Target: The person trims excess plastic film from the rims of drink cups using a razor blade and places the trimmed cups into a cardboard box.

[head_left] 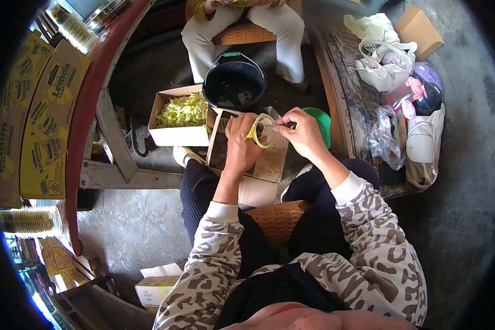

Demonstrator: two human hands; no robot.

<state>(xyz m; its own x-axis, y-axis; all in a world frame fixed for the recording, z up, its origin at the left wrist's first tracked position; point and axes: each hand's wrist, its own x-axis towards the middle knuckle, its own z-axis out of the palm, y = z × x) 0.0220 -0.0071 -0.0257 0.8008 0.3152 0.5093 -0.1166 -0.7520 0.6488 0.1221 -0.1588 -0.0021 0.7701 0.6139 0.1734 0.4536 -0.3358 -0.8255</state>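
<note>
My left hand (242, 137) is wrapped around a small clear cup (264, 133) with a yellow rim, its mouth tilted toward me. At the cup's right edge, the thumb and fingers of my right hand (301, 130) are pinched together; what lies between them is too small to make out. Below the cup is an opened cardboard box (264, 159) with its flaps out. Just left of my left hand stands a white-sided box (179, 136) filled with yellow-green strips (184, 111).
A black bucket (235, 82) stands ahead, before another seated person (242, 25). A green basin (319, 125) sits at right, beside a bench with bags (388, 63) and a cap (421, 141). Left, a red-edged table (91, 88) carries lemon drink cartons (52, 115) and stacked cups (36, 221).
</note>
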